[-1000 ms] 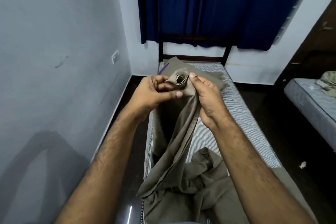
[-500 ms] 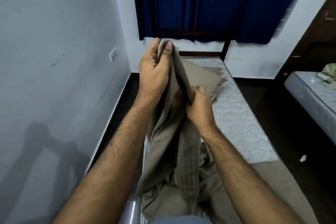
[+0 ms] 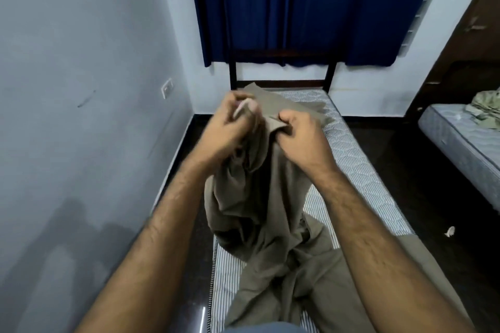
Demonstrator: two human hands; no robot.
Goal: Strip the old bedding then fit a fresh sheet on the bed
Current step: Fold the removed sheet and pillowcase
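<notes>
Here, grip: the right hand (image 3: 299,136) pinched a hem fold of the soft olive-brown cotton sheet (image 3: 259,213) between curled fingers and thumb; the left hand (image 3: 230,127) was blurred, fingers curled at the same bunched edge, apparently gripping it.
Sheet position: it hung from both hands above the bed, its lower part heaped on the striped quilted mattress (image 3: 349,154).
Handling: light, limp, prone to tangling, not fragile; probably best taken at a corner or along the hem, hands spread apart.
Surroundings: dark bed frame (image 3: 232,73), navy curtain (image 3: 292,5), second mattress (image 3: 460,138) well apart to the right.
</notes>
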